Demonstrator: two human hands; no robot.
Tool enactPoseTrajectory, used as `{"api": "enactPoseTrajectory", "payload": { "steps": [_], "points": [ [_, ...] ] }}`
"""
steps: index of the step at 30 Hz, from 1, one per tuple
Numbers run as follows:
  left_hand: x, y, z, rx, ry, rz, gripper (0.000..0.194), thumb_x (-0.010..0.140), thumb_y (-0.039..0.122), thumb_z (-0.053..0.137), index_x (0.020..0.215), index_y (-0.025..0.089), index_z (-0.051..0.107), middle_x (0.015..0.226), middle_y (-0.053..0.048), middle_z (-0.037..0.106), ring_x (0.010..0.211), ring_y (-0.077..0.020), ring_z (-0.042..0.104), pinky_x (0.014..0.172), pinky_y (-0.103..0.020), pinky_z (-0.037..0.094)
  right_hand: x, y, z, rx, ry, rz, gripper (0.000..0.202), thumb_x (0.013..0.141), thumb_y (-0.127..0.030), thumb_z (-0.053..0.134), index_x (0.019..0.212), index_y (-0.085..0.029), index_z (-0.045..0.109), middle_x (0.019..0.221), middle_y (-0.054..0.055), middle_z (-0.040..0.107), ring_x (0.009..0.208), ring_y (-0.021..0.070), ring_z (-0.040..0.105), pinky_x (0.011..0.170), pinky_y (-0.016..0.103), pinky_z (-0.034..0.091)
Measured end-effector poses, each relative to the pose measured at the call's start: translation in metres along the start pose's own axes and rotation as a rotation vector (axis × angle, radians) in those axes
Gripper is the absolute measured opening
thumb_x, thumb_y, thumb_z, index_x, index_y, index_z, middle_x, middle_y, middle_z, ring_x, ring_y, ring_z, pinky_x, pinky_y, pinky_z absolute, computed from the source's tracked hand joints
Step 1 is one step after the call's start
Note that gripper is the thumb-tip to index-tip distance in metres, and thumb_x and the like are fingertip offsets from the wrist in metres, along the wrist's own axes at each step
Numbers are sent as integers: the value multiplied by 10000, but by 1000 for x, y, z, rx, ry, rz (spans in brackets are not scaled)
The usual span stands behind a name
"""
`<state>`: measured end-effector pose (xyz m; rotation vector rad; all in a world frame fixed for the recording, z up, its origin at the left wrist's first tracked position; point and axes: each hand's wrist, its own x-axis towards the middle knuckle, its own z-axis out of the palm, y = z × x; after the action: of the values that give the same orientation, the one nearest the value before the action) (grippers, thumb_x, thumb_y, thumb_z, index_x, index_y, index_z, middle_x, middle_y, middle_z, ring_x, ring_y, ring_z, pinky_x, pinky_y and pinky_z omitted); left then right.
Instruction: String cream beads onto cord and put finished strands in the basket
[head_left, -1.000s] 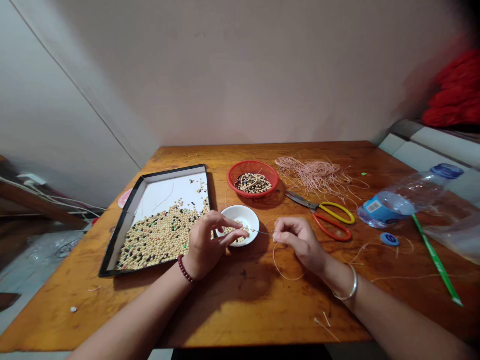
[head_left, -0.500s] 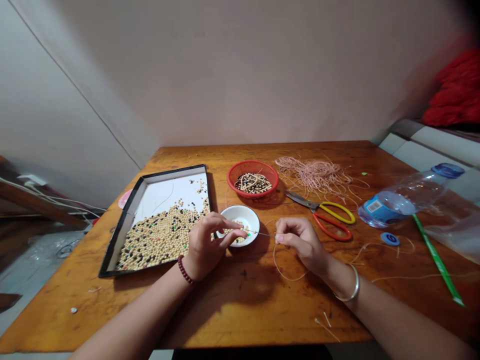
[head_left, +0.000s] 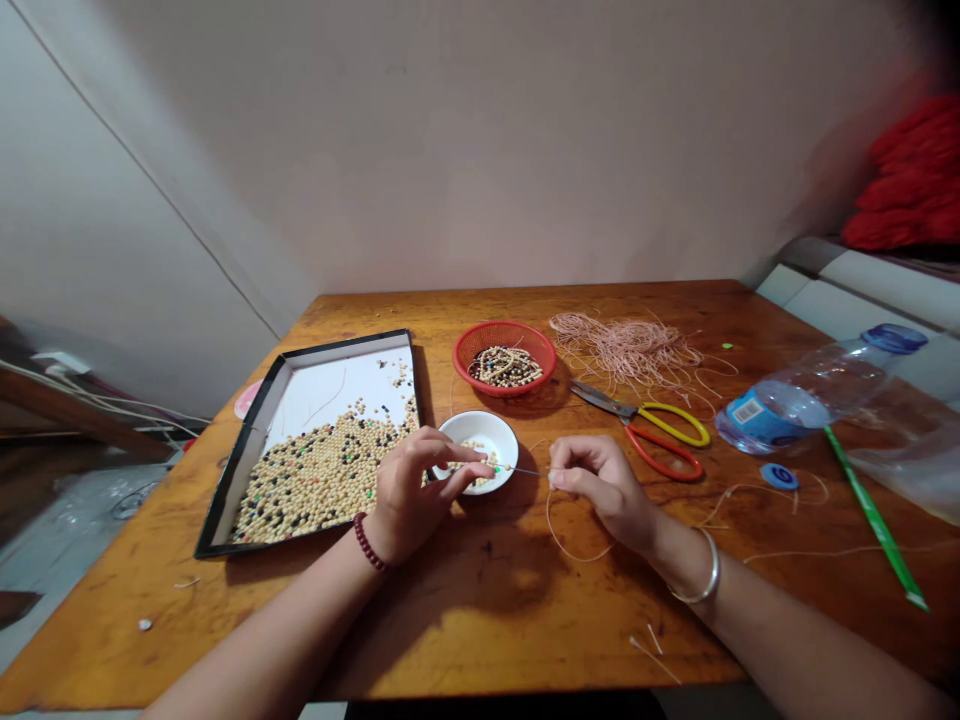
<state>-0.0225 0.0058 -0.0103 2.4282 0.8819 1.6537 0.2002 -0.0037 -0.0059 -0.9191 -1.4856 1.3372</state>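
Two-handed, reaching inward: pinching a thin, straight, silvery metal needle in right fingers, pointing leftward, long-axis crosswise, toward half-curled left fingers, impossible to tell whether gripping.

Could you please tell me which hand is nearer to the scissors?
The right hand, close to the scissors on their near side; the left hand is farther left, at the white bowl.

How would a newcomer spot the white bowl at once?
On the wooden table, find the black-edged tray at left. Just right of it, nearer the viewer than the red basket, sits a small round bowl, partly behind the left hand. Its plain white wall sets it apart from the basket's red mesh.
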Motion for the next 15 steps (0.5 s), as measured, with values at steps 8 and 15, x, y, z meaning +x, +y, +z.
{"api": "enactPoseTrajectory", "payload": {
  "steps": [8, 15],
  "points": [
    [-2, -4, 1, -21, -30, 44, 465, 674, 100, 790, 993, 202, 467, 804, -3, 710, 728, -131, 660, 650, -267, 549, 2, -1, 2, -34, -14, 47, 212, 715, -276, 611, 550, -162, 541, 503, -34, 457, 481, 81, 370, 471, 225, 282],
    [22, 33, -11, -182, 127, -324, 319, 928, 395, 478, 1186, 210, 502, 1192, -124, 586, 1097, -219, 582, 811, -357, 534, 7, 1, 3, 44, 14, 88, 203, 732, -326, 644, 634, -148, 635, 547, -16, 529, 497, 77, 382, 477, 221, 292]
  ]
}}
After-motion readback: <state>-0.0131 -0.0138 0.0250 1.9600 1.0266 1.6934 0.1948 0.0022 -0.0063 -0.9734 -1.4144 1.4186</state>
